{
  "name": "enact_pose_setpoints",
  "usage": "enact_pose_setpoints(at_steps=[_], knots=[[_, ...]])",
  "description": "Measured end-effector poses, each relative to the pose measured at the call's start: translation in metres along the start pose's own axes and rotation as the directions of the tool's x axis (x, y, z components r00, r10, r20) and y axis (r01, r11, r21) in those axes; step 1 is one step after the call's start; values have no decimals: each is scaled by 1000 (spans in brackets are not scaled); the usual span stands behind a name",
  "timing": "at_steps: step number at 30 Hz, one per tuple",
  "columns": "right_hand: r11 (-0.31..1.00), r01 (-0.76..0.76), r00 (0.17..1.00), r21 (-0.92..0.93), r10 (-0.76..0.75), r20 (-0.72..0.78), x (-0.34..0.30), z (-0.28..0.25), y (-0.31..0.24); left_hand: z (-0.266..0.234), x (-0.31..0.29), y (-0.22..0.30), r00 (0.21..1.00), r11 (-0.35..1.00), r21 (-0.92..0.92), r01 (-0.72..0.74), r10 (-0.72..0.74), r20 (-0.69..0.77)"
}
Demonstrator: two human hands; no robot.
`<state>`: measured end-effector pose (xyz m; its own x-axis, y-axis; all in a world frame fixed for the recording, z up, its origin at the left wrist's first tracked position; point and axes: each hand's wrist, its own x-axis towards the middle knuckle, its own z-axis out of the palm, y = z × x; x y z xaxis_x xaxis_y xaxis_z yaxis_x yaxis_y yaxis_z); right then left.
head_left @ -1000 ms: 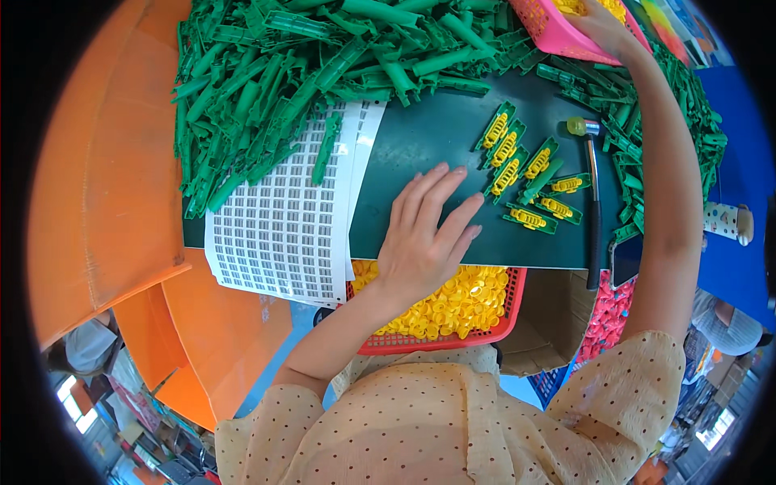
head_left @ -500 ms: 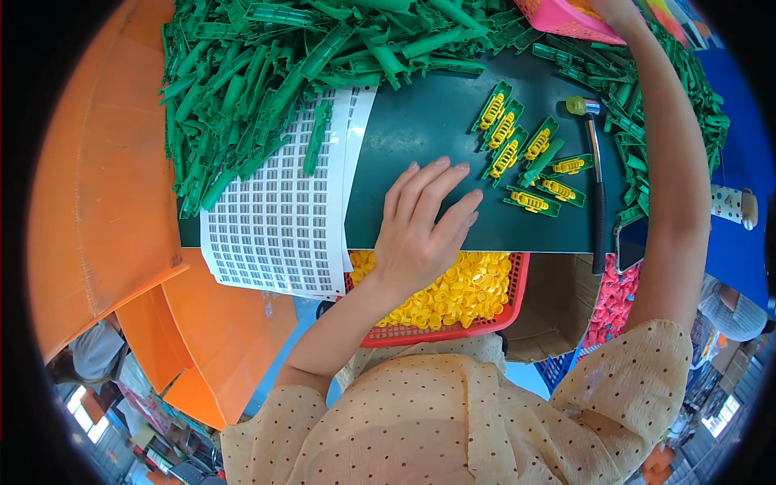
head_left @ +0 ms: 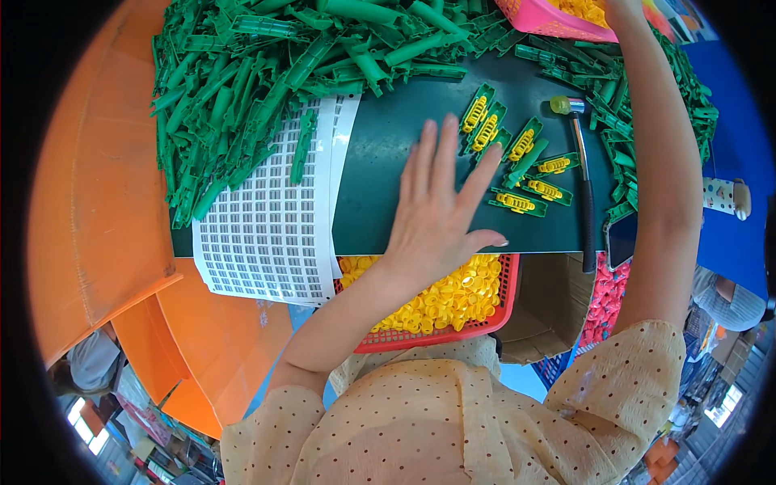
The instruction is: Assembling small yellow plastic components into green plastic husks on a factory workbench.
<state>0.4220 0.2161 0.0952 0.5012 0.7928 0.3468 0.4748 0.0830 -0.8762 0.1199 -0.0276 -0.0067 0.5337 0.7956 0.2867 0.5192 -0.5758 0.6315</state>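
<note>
Over the front of the dark green tabletop (head_left: 380, 153) my left hand (head_left: 436, 202) is spread with nothing in it. Its fingertips come close to several green plastic pieces with yellow ribbed inserts (head_left: 523, 145). My right arm reaches to the far side, where my right hand (head_left: 622, 11) is at the rim of a pink basket (head_left: 537, 18) of small yellow parts (head_left: 580, 8). The fingers of that hand are cut off by the picture's upper edge. A hammer (head_left: 584, 153) with a yellow head and black grip lies right of the assembled pieces.
Loose green plastic parts (head_left: 234, 89) are heaped far left, more (head_left: 614, 105) at the right. Printed label sheets (head_left: 259, 234) hang over the front edge. Below sits a red basket (head_left: 505, 311) of yellow rings (head_left: 444, 299), beside a cardboard box (head_left: 550, 307). A phone (head_left: 620, 240) lies near my right arm.
My left hand has spread its fingers and moved slightly away from me, toward the assembled pieces. The right hand stays at the pink basket. The whole view has shifted a little.
</note>
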Motion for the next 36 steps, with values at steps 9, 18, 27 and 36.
enact_pose_setpoints(at_steps=[9,18,27,36], knots=[[983,-151,988,108,153,-4,22,-20,10,44,54,10,994,994,-22,-106,106,23],[893,-273,959,358,225,172,-6,-12,-6,21,43,10,990,991,-17,-136,135,-28],[770,-539,810,340,365,458,-147,-13,-42,-33,-22,-9,979,997,-73,-37,21,-204],[918,-369,715,144,181,675,-238,7,-41,-35,-27,-16,982,999,4,34,-33,-185]])
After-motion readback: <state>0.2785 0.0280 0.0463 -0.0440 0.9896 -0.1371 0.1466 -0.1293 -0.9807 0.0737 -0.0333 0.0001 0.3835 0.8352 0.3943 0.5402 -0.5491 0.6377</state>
